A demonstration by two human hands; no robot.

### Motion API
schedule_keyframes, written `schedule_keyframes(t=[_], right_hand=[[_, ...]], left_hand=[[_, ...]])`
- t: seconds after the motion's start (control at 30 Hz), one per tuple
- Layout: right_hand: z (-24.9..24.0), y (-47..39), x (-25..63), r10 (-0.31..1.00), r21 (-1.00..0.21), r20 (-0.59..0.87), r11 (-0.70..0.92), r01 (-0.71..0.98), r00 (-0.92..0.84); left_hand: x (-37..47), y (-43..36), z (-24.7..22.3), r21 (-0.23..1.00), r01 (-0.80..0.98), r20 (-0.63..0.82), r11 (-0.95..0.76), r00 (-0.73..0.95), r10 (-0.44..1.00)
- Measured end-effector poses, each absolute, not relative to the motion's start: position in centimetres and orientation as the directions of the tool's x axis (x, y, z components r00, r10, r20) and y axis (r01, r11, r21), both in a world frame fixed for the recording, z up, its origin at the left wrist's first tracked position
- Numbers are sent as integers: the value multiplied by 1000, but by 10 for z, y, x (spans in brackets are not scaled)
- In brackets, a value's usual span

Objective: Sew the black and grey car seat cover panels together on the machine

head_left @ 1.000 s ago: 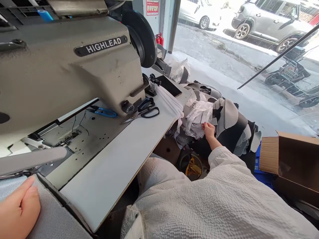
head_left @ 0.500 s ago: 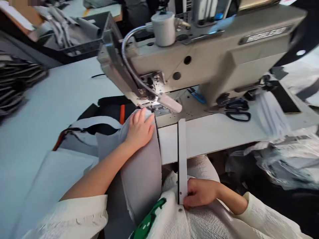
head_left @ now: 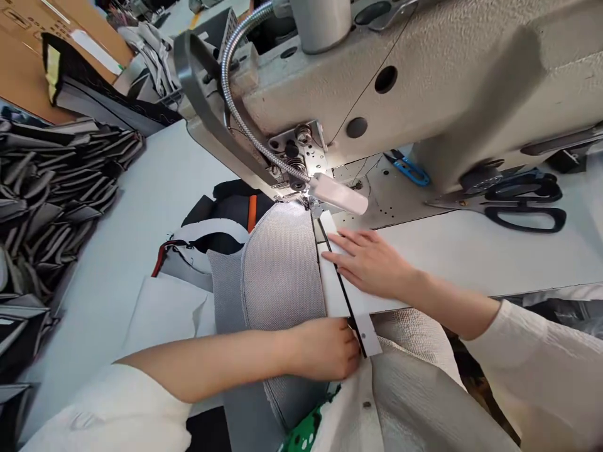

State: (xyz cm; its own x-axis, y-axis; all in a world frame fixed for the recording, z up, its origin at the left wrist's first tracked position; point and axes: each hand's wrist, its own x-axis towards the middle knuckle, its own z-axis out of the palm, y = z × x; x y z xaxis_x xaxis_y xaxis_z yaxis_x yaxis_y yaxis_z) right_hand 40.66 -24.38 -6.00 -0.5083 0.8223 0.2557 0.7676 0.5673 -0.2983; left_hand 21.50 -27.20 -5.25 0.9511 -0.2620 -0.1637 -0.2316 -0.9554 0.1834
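My right hand [head_left: 370, 262] lies with fingers stretched out on a narrow white strip with a black edge [head_left: 349, 285]. Its upper end reaches close to the presser foot area of the sewing machine [head_left: 264, 107]. Near the strip's lower end, my left hand [head_left: 330, 349] is closed with curled fingers gripping the black edge; the fingertips are partly hidden. A grey mesh fabric panel [head_left: 282, 270] lies left of the strip, its top at the needle, and my left forearm crosses over its lower part. Behind it are black fabric parts with an orange band [head_left: 252, 212].
Black-handled scissors [head_left: 522, 204] and blue thread snips [head_left: 409, 168] lie at the machine's right. A lamp on a flexible neck [head_left: 340, 193] hangs beside the needle. Piled grey and black fabric pieces [head_left: 51, 201] fill the left side; cardboard boxes [head_left: 28, 37] stand behind.
My left hand has left the panel's top and come down to the strip's lower end. My right hand has moved up onto the strip, which now slants beside the panel. The view is closer.
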Motion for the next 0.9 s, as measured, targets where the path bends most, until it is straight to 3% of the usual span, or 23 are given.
schedule_keyframes(t=[0.07, 0.13, 0.27, 0.37, 0.57, 0.7, 0.8, 0.83, 0.9], right_hand=[[-70, -231, 405, 826, -271, 238, 562, 782, -511], [-75, -230, 407, 857, -273, 224, 512, 814, -464], [-75, -245, 406, 820, -285, 218, 572, 769, -530], [-73, -247, 389, 739, -287, 216, 673, 682, -638], [-72, -227, 352, 834, -258, 184, 552, 793, -521], [-73, -226, 355, 818, -259, 203, 576, 776, -539], [-73, -225, 359, 818, -268, 210, 574, 774, -535], [-73, -225, 360, 817, -270, 213, 577, 771, -536], [-73, -224, 361, 809, -278, 221, 587, 760, -544]], left_hand=[[212, -281, -60, 165, -190, -316, -968, 919, -234], [203, -281, -49, 196, -174, -352, -965, 906, -235], [184, -259, 19, 242, -183, -23, -953, 981, -194], [177, -245, 57, 240, -148, 63, -960, 989, -136], [180, -257, 30, 287, -157, 231, -945, 969, -91], [185, -255, 23, 337, -188, 202, -923, 971, -125], [186, -225, 37, 210, -149, 121, -966, 985, -125], [185, -210, 41, 125, -88, 89, -988, 993, -77], [181, -177, 42, -65, 151, 13, -986, 989, 150]])
